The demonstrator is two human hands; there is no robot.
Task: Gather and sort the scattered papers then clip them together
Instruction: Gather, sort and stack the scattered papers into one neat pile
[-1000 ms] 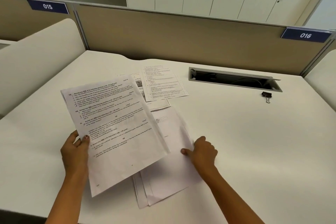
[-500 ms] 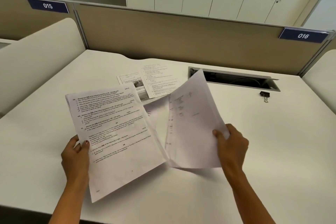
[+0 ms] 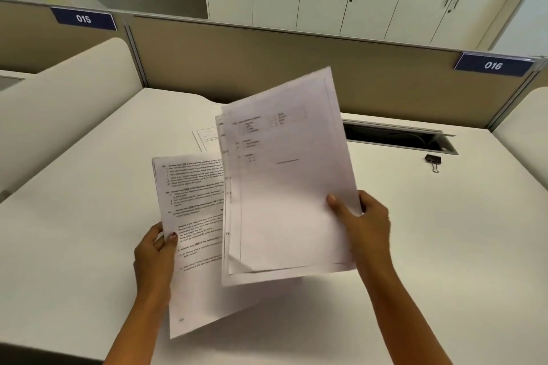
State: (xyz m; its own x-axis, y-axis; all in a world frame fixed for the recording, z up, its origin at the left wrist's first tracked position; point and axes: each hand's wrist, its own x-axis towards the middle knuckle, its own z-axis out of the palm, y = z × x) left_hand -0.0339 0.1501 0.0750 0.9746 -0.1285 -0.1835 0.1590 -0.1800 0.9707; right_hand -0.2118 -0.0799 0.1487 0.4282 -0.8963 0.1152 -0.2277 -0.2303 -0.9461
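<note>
My left hand (image 3: 155, 249) grips a printed sheet (image 3: 192, 234) by its left edge, held above the desk. My right hand (image 3: 363, 222) grips a small stack of mostly blank sheets (image 3: 284, 187) at its right edge, thumb on top. This stack is lifted and overlaps the right part of the printed sheet. Behind the raised papers, a corner of another printed sheet (image 3: 206, 138) lies flat on the desk; the rest is hidden. A black binder clip (image 3: 433, 160) sits on the desk at the right, apart from both hands.
The white desk (image 3: 89, 201) is bounded by a tan partition (image 3: 207, 59) at the back and curved side panels. An open cable tray slot (image 3: 397, 139) is set in the desk behind the clip. White cabinets stand beyond the partition.
My right hand picked the stack off the desk, then raised it higher and leftward over the printed sheet. My left hand shifted right with its sheet.
</note>
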